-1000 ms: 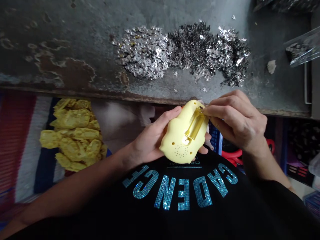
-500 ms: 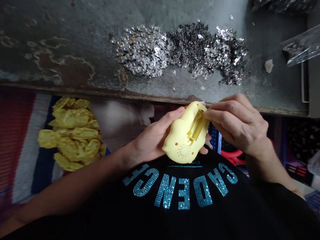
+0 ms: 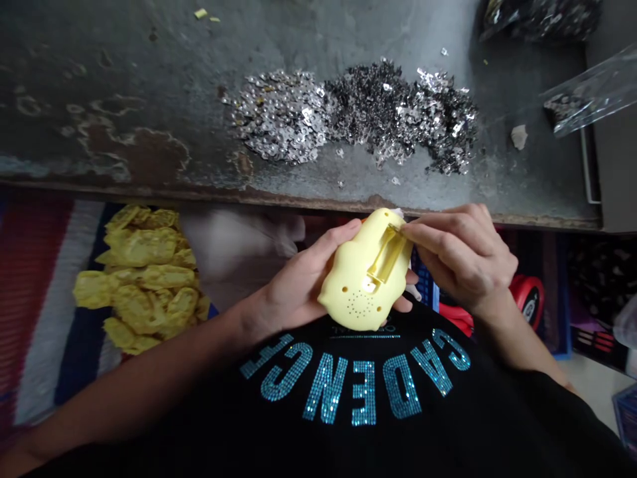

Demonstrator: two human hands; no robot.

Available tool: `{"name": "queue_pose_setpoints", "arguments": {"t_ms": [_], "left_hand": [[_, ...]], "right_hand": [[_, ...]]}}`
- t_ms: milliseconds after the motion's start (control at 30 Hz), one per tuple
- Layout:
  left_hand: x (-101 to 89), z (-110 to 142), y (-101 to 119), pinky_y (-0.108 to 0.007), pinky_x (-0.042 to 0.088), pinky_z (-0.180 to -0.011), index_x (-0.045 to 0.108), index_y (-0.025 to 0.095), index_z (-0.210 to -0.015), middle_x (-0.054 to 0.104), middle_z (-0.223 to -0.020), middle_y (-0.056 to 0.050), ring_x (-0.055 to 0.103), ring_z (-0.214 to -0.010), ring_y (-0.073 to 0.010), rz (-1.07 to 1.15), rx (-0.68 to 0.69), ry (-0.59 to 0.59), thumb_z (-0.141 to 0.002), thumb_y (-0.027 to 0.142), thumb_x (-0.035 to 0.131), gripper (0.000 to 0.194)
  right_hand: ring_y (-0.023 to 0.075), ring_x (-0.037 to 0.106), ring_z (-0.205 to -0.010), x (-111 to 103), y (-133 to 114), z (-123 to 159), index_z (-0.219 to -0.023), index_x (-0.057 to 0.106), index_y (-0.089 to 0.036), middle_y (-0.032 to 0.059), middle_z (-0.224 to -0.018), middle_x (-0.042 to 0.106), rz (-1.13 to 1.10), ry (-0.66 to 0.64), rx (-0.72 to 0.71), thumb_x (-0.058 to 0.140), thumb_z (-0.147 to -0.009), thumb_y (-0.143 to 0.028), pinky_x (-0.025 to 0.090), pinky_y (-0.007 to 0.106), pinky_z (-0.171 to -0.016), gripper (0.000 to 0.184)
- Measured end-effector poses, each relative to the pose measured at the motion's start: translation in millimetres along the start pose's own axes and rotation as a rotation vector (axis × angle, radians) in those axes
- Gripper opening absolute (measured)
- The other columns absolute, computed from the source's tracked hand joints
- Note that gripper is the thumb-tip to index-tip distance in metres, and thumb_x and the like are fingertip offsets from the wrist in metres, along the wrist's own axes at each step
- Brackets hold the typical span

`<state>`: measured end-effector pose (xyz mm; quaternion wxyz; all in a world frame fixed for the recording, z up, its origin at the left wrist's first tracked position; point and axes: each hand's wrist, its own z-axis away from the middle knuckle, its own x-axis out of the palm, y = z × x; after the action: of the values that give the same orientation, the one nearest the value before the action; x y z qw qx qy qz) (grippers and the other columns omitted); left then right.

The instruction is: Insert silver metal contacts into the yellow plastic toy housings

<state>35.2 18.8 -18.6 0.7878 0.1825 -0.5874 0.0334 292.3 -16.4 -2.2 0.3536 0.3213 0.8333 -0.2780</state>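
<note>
My left hand [image 3: 298, 282] cradles a pale yellow plastic shell [image 3: 351, 292], shaped like a small animal, with its fingers curled up around the shell's left side. The shell's back faces up, showing a cluster of small speaker holes and a long recessed compartment [image 3: 387, 254]. My right hand [image 3: 460, 255] pinches the top end of that compartment between thumb and fingers. Anything small between those fingertips is hidden.
Above my hands lies a worn, rust-stained metal table edge [image 3: 308, 199], bearing heaps of silver metal pieces [image 3: 279, 116] and darker ones [image 3: 398, 113]. Yellow shells [image 3: 142, 285] lie piled on striped cloth [image 3: 44, 299] at left. A plastic bag [image 3: 592, 89] sits at upper right.
The whole view has shifted slightly as my head moved, with the table sliding left and down. My hands and the yellow shell stay in nearly the same grip.
</note>
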Motion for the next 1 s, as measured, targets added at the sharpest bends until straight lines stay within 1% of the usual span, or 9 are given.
{"name": "queue_pose_setpoints", "arguments": {"t_ms": [133, 267, 400, 533, 567, 633, 767, 867, 1000], "left_hand": [[-3.5, 0.8, -2.3, -0.039, 0.074, -0.085, 0.078, 0.017, -0.143, 0.091, -0.124, -0.016, 0.091, -0.107, -0.0351, -0.026, 0.012, -0.008, -0.113, 0.066, 0.066, 0.058], [-1.2, 2.9, -2.7, -0.040, 0.073, -0.088, 0.075, 0.016, -0.148, 0.090, -0.126, -0.018, 0.090, -0.107, -0.0356, -0.024, 0.006, 0.047, -0.115, 0.066, 0.062, 0.061], [0.5, 1.5, -3.6, -0.041, 0.072, -0.086, 0.071, 0.017, -0.153, 0.090, -0.117, -0.016, 0.090, -0.104, -0.0359, -0.073, 0.029, 0.009, -0.115, 0.068, 0.060, 0.065], [-1.8, -0.7, -4.7, -0.039, 0.072, -0.079, 0.070, 0.017, -0.153, 0.090, -0.112, -0.014, 0.090, -0.101, -0.0347, -0.088, 0.057, -0.015, -0.116, 0.066, 0.059, 0.063], [-2.0, -0.6, -4.7, -0.039, 0.072, -0.079, 0.071, 0.017, -0.151, 0.090, -0.112, -0.014, 0.090, -0.101, -0.0345, -0.091, 0.064, -0.006, -0.116, 0.064, 0.060, 0.060], [-0.9, 0.0, -4.6, -0.038, 0.072, -0.078, 0.073, 0.016, -0.144, 0.090, -0.113, -0.015, 0.090, -0.100, -0.0337, -0.097, 0.076, 0.029, -0.116, 0.063, 0.062, 0.056], [6.6, 0.1, -5.8, -0.036, 0.072, -0.083, 0.073, 0.019, -0.138, 0.089, -0.118, -0.015, 0.089, -0.098, -0.0305, -0.119, 0.129, 0.119, -0.112, 0.061, 0.070, 0.050], [11.5, -1.6, -8.2, -0.037, 0.072, -0.085, 0.071, 0.020, -0.144, 0.088, -0.116, -0.014, 0.087, -0.098, -0.0301, -0.176, 0.209, 0.173, -0.107, 0.062, 0.077, 0.055], [14.9, -3.1, -10.7, -0.038, 0.073, -0.082, 0.070, 0.023, -0.143, 0.087, -0.113, -0.011, 0.086, -0.099, -0.0302, -0.257, 0.263, 0.250, -0.101, 0.064, 0.084, 0.061]], "right_hand": [[0.0233, 0.076, -0.090, 2.1, -1.9, 2.8, -0.141, 0.079, -0.028, 0.0056, -0.115, 0.089, -0.020, 0.015, -0.009, 0.075, -0.109, -0.016, 0.050, 0.043, -0.074, 0.033], [0.0221, 0.077, -0.092, -0.1, -4.2, -2.5, -0.138, 0.081, -0.034, 0.0036, -0.116, 0.087, -0.116, 0.037, 0.102, 0.076, -0.107, -0.011, 0.058, 0.041, -0.077, 0.039], [0.0227, 0.076, -0.091, 1.3, -4.2, -7.2, -0.133, 0.082, -0.031, 0.0049, -0.115, 0.086, -0.088, 0.021, 0.042, 0.073, -0.109, -0.014, 0.059, 0.042, -0.079, 0.030], [0.0238, 0.076, -0.092, 9.1, -1.4, -3.0, -0.139, 0.080, -0.030, 0.0061, -0.120, 0.088, 0.003, 0.018, -0.069, 0.068, -0.114, -0.023, 0.054, 0.043, -0.077, 0.029], [0.0233, 0.076, -0.092, 10.4, -0.2, -2.2, -0.140, 0.080, -0.030, 0.0064, -0.120, 0.088, -0.004, 0.015, -0.077, 0.068, -0.114, -0.022, 0.054, 0.043, -0.077, 0.030], [0.0213, 0.077, -0.094, 10.5, 3.1, -3.5, -0.137, 0.082, -0.031, 0.0059, -0.117, 0.088, -0.115, 0.000, 0.006, 0.071, -0.113, -0.019, 0.058, 0.039, -0.079, 0.029], [0.0181, 0.079, -0.098, 0.3, 13.1, -17.7, -0.131, 0.084, -0.027, 0.0039, -0.113, 0.085, -0.493, -0.097, 0.277, 0.083, -0.107, -0.024, 0.063, 0.032, -0.081, 0.024], [0.0176, 0.078, -0.096, -10.4, 19.1, -31.5, -0.130, 0.083, -0.022, 0.0049, -0.113, 0.084, -0.571, -0.249, 0.310, 0.084, -0.107, -0.032, 0.063, 0.031, -0.079, 0.026], [0.0159, 0.076, -0.090, -19.1, 18.6, -44.3, -0.130, 0.079, -0.019, 0.0049, -0.111, 0.081, -0.545, -0.380, 0.287, 0.078, -0.108, -0.026, 0.064, 0.031, -0.082, 0.023]]}}
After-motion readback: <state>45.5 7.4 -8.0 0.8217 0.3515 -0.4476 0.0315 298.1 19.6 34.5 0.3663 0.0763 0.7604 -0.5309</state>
